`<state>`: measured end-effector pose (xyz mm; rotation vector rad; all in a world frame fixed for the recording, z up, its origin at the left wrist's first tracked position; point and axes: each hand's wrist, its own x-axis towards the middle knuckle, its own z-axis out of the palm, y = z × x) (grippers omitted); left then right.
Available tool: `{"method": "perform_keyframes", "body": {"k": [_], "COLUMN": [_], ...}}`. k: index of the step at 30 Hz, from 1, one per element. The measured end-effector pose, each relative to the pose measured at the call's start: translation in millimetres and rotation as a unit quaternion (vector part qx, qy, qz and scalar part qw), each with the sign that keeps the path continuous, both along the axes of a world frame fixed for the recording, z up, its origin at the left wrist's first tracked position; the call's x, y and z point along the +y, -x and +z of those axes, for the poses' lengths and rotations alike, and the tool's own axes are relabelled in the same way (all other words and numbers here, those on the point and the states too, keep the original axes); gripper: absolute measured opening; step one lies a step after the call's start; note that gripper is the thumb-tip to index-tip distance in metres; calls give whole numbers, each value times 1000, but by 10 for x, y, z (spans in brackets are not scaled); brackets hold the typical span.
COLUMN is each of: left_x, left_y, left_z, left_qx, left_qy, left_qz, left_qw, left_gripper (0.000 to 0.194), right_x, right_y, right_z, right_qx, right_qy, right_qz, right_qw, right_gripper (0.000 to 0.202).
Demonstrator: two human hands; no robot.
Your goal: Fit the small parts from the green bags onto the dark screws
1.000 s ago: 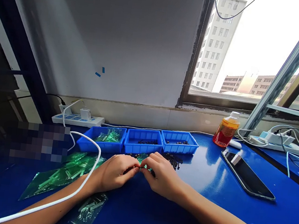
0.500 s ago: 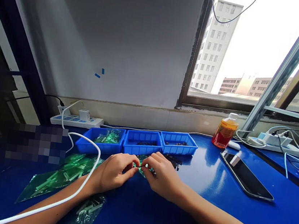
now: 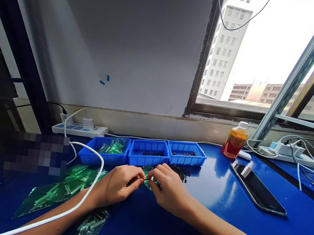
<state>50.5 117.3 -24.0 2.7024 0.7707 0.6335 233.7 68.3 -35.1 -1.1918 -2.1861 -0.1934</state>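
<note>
My left hand (image 3: 121, 183) and my right hand (image 3: 169, 187) meet over the blue table (image 3: 138, 225), thumbs and fingertips pinched. Between them runs a small, thin dark piece (image 3: 146, 179), held at both ends; its details are too small to make out. Behind my fingers lie a green bag and a pile of black parts (image 3: 180, 172). Three blue bins stand in a row beyond: the left bin (image 3: 103, 160) holds a green bag, the middle bin (image 3: 148, 158) dark thin parts, the right bin (image 3: 187, 159) small dark pieces.
Green bags (image 3: 50, 194) lie left, and a clear bag (image 3: 90, 227) sits near my left forearm. A white cable (image 3: 77, 207) crosses over that forearm. Rightward are a bottle (image 3: 234, 140) and a phone (image 3: 258, 189). Power strips (image 3: 79, 129) stand along the wall.
The view has tilted slightly, so the bins and table appear a little lower. Both hands keep their pinch on the thin dark piece, with only a slight shift of the fingers.
</note>
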Motion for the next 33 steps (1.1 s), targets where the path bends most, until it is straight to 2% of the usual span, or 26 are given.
{"method": "perform_keyframes", "body": {"k": [5, 13, 22, 30, 33], "left_x": [-2, 29, 34, 53, 87], "left_y": [-47, -223, -176, -139, -129], "left_z": [17, 14, 15, 13, 40], "left_qx": [6, 34, 39, 16, 9], "left_qy": [11, -42, -44, -47, -71], "left_qz": [-8, -10, -10, 2, 10], "left_qw": [1000, 998, 998, 999, 997], "left_gripper": [25, 29, 29, 27, 26], "right_x": [14, -9, -1, 19, 22], "right_y": [-8, -52, -29, -39, -38], "right_z": [13, 33, 23, 31, 38], "right_qx": [1, 31, 30, 18, 23], "right_qy": [-13, -36, -8, -10, 2], "right_qz": [-16, -35, -32, -52, -59], "right_qw": [1000, 998, 999, 998, 998], "right_gripper": [11, 12, 6, 12, 15]}}
